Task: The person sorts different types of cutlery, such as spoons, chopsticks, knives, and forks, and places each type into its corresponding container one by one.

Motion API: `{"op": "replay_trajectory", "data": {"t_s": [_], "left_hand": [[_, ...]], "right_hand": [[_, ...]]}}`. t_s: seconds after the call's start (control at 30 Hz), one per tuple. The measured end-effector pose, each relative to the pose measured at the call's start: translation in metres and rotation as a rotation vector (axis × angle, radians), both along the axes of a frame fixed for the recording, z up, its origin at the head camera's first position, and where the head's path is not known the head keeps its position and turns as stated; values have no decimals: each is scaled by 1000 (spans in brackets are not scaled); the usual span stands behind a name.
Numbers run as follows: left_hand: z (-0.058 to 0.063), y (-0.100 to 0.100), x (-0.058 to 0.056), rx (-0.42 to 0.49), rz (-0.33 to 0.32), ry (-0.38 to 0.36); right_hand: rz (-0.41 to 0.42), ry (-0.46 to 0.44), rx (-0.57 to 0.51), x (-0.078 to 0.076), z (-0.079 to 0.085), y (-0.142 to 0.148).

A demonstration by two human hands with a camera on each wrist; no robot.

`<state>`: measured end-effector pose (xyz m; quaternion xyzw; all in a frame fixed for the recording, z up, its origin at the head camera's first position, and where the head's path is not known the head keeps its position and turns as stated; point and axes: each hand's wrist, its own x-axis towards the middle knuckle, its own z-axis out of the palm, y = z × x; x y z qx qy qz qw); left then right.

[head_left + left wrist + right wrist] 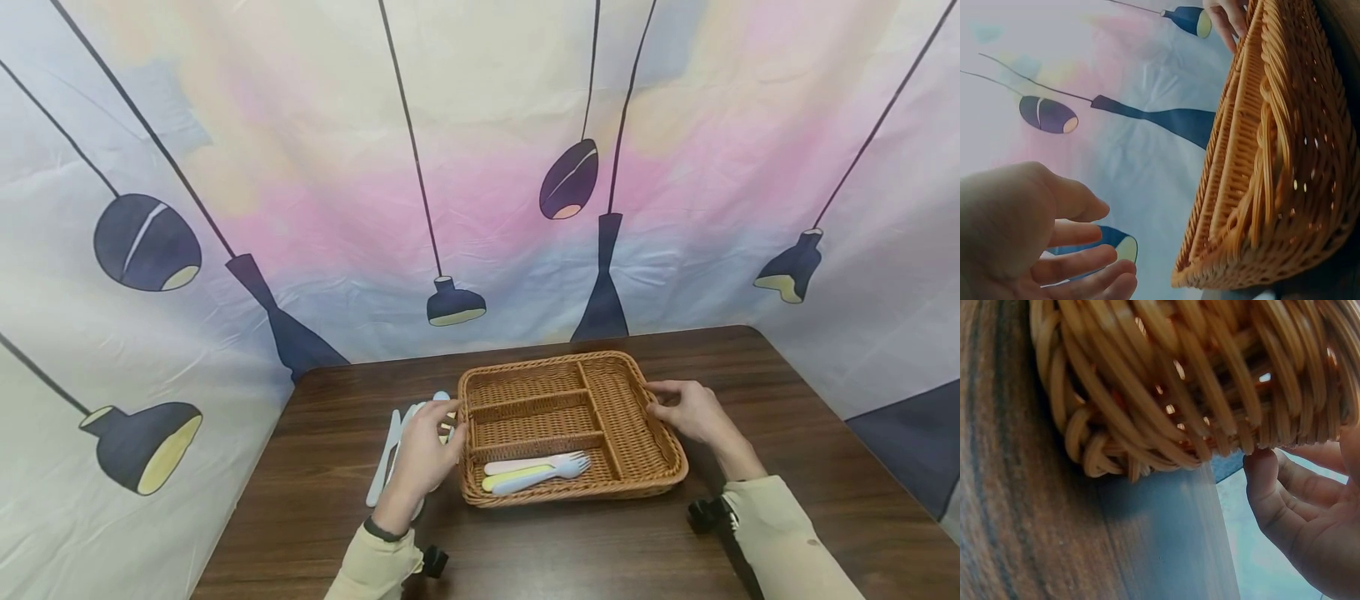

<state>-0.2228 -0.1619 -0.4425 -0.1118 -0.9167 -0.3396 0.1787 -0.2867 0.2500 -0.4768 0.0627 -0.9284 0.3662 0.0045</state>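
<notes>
A brown woven basket (pixel 525 408) with several compartments sits on the table. Its right rim is held by my right hand (pixel 696 410); in the right wrist view the thumb (pixel 1263 472) touches the wicker, with the other fingers partly hidden behind it. My left hand (pixel 426 446) is beside the left rim, fingers relaxed. The left wrist view shows a gap between that hand (pixel 1054 231) and the basket (pixel 1310 144). Pale pink, yellow and blue cutlery (pixel 525 481) lies in the front left compartment, fork tines pointing right.
More pale cutlery (pixel 385 458) lies on the table left of the basket, partly hidden by my left hand. The dark wooden table (pixel 570 550) reaches back to a fabric backdrop (pixel 510 208) with painted lamps.
</notes>
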Motion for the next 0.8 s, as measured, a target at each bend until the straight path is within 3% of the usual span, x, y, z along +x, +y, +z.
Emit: {"op": "replay_trajectory", "data": {"t_s": [0.2,0.47,0.8], "left_hand": [[-4,-7,-3,-28,65,-39],[-8,-10,-6,-59,87,-76],[-20,-12,-12,-65,128,-123]], "right_hand": [[8,13,-7,0,0,1],[16,14,-15,-2,-1,2],[14,-3,-27,0,-2,2]]}}
